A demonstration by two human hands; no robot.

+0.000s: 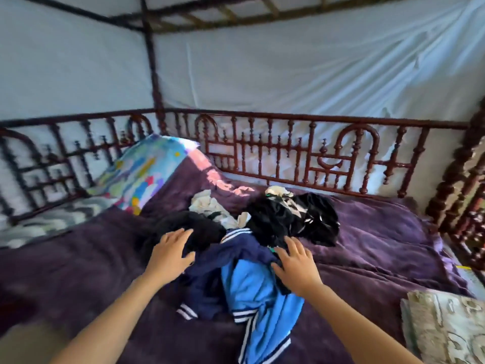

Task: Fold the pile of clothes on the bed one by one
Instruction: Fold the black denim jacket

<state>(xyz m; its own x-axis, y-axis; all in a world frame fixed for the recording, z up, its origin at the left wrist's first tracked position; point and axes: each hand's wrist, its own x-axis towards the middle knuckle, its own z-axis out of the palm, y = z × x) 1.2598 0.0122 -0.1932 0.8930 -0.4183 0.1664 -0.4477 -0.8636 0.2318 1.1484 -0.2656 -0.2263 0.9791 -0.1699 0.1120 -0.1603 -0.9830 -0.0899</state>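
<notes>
- Clothes are lying in a loose, unfolded pile of clothes [252,248] on the middle of the bed [78,271], towards its far side.
- A navy top [210,279] with white striped trim is sitting at the near side of the pile, and a light blue garment [259,298] with the same trim is spilling out from under it towards the bed's near edge.
- Black clothes [294,222] are heaping up behind the navy top, with cream clothes [210,206] tangling among them at the far side.
- The left hand [170,253] is reaching over the left part of the pile with fingers apart and straight, gripping nothing; its thumb is lying at the edge of the navy top.
- The right hand [296,261] is reaching over the right part of the pile, fingers also spread and gripping nothing, its fingertips nearing the black clothes.
- Whether either palm is pressing on the cloth or hovering just above it, I cannot tell.
- A purple blanket [380,232] is covering the bed under everything.
- A bright, many-coloured pillow [141,174] is leaning against the far left corner, well apart from the pile, with a grey zigzag cloth [52,219] lying beside it.
- A dark red turned-wood railing [288,153] is running along the far side, close behind the black clothes, and a dark post [151,61] is rising from its corner.
- A white sheet [288,74] is hanging behind the railing.
- A pale patterned cloth [446,329] is lying at the near right corner, apart from the pile.
</notes>
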